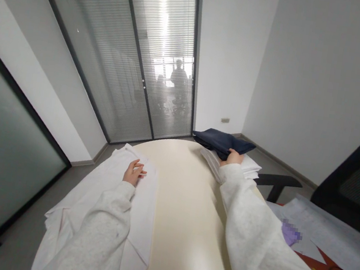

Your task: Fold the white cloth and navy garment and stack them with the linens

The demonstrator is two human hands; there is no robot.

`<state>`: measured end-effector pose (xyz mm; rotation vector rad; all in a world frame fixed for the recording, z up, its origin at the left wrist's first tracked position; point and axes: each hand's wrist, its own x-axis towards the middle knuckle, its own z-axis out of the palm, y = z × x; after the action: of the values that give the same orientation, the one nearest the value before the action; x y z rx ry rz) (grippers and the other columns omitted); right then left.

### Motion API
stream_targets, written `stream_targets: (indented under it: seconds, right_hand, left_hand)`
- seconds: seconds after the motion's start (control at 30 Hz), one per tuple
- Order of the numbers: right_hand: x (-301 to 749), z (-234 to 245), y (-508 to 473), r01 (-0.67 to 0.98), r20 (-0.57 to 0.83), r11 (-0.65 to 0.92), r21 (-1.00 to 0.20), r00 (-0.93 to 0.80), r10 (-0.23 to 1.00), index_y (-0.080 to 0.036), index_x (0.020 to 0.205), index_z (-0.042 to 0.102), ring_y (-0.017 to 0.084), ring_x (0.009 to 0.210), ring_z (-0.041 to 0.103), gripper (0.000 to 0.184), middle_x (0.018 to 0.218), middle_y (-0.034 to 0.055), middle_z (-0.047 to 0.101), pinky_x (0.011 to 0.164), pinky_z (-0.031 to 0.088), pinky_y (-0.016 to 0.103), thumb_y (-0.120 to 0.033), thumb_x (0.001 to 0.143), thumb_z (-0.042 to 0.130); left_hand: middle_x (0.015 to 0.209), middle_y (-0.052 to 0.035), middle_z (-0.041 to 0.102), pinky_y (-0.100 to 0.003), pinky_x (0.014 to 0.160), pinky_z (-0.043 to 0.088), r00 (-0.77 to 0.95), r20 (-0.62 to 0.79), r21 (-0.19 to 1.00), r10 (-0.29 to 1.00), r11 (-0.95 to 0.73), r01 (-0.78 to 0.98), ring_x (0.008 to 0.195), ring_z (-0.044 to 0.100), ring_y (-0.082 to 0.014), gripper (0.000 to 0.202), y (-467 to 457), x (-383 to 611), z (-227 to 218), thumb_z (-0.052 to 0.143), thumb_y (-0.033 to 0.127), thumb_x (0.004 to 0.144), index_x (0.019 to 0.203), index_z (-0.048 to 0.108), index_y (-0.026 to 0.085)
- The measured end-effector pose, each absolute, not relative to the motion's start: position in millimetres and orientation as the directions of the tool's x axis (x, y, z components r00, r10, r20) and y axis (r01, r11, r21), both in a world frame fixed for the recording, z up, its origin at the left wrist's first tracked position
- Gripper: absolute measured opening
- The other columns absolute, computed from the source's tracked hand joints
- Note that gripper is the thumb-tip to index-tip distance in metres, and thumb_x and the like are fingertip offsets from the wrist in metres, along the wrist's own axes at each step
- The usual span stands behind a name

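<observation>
My right hand [232, 157] is closed on the near edge of a dark navy piece of folded fabric [216, 139]. That fabric lies on or just over a stack of white folded sheets [252, 165] at the table's far right edge; whether it is lifted clear I cannot tell. Over on the left, a white cloth garment [88, 202] is spread flat along the table and hangs past its edge. My left hand [133, 171] rests on or slightly above this white cloth, fingers loosely apart and holding nothing.
The cream table [184, 217] has a rounded far end. A black mesh chair [358, 188] with an armrest [279, 181] stands at the right, near white sheets [324, 229] and a blurred purple item [290, 232]. Beyond the table is a glass partition with blinds [126, 64].
</observation>
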<state>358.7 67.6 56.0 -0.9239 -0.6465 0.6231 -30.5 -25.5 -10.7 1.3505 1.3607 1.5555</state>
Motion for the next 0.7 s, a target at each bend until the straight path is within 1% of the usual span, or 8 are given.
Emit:
stream_targets:
  seconds: [0.13,0.2,0.27,0.37,0.47,0.5,0.6,0.7]
  right_hand:
    - [369,68,65,-0.234,0.046,0.347,-0.908,0.767,0.640,-0.014,0.118,0.034,0.018,0.094,0.056,0.054,0.106,0.0078,0.056,0.085,0.047,0.041,-0.012,0.065,0.043]
    - [375,72,60,-0.062,0.083,0.222,-0.973,0.804,0.589,-0.007,0.113,0.041,0.022,0.100,0.053,0.051,0.107,0.0133,0.054,0.092,0.042,0.041,-0.014,0.062,0.048]
    - [380,73,52,0.184,0.201,0.086,-0.979,0.816,0.542,-0.002,0.112,0.042,0.028,0.107,0.047,0.056,0.109,0.0183,0.050,0.097,0.036,0.042,-0.015,0.059,0.052]
    - [381,75,40,0.475,0.401,-0.031,-0.879,0.773,0.492,0.002,0.127,0.027,0.032,0.112,0.039,0.077,0.116,0.0220,0.040,0.099,0.031,0.043,-0.013,0.056,0.052]
    - [378,80,30,0.590,0.484,-0.053,-0.806,0.707,0.515,-0.005,0.137,0.008,0.030,0.105,0.042,0.092,0.117,0.0202,0.031,0.093,0.033,0.043,-0.013,0.056,0.052]
    - [376,82,27,0.612,0.491,-0.063,-0.789,0.688,0.534,-0.008,0.137,0.010,0.030,0.103,0.042,0.092,0.117,0.0194,0.029,0.091,0.034,0.043,-0.013,0.056,0.053]
    - [372,89,20,0.719,0.547,-0.130,-0.683,0.621,0.561,-0.013,0.131,0.030,0.033,0.108,0.036,0.078,0.121,0.0191,0.023,0.088,0.031,0.046,-0.016,0.058,0.056]
    - [371,92,15,0.860,0.645,-0.173,-0.480,0.479,0.596,-0.020,0.124,0.041,0.038,0.119,0.023,0.067,0.135,0.0167,0.016,0.090,0.024,0.055,-0.018,0.059,0.057]
  left_hand:
    - [0.105,-0.0076,0.054,-0.026,0.054,0.052,-0.239,0.274,0.958,0.931,-0.243,0.152,0.068,0.065,-0.0138,0.048,-25,-32,-11,0.057,0.034,0.074,0.117,0.040,0.021]
    - [0.105,-0.0075,0.055,-0.026,0.054,0.052,-0.231,0.276,0.956,0.933,-0.242,0.165,0.068,0.065,-0.0138,0.048,-25,-32,-11,0.057,0.033,0.074,0.117,0.040,0.022]
    - [0.105,-0.0073,0.055,-0.026,0.055,0.052,-0.228,0.283,0.953,0.931,-0.246,0.178,0.069,0.065,-0.0138,0.047,-25,-32,-11,0.056,0.032,0.074,0.117,0.040,0.022]
    - [0.106,-0.0074,0.055,-0.026,0.055,0.052,-0.231,0.296,0.948,0.927,-0.256,0.187,0.070,0.065,-0.0141,0.047,-26,-32,-10,0.056,0.032,0.074,0.117,0.041,0.022]
    - [0.107,-0.0082,0.054,-0.026,0.056,0.052,-0.234,0.285,0.952,0.929,-0.246,0.182,0.071,0.065,-0.0145,0.047,-25,-32,-10,0.056,0.032,0.073,0.117,0.041,0.022]
    - [0.107,-0.0084,0.054,-0.026,0.055,0.052,-0.235,0.280,0.954,0.931,-0.242,0.179,0.071,0.065,-0.0146,0.048,-24,-32,-10,0.057,0.032,0.073,0.116,0.041,0.022]
    - [0.108,-0.0085,0.053,-0.026,0.055,0.052,-0.238,0.278,0.955,0.931,-0.240,0.174,0.073,0.065,-0.0150,0.048,-23,-33,-11,0.058,0.033,0.071,0.116,0.042,0.022]
    - [0.109,-0.0082,0.053,-0.026,0.055,0.051,-0.236,0.285,0.952,0.929,-0.247,0.180,0.075,0.064,-0.0152,0.049,-21,-33,-13,0.058,0.033,0.071,0.115,0.042,0.022]
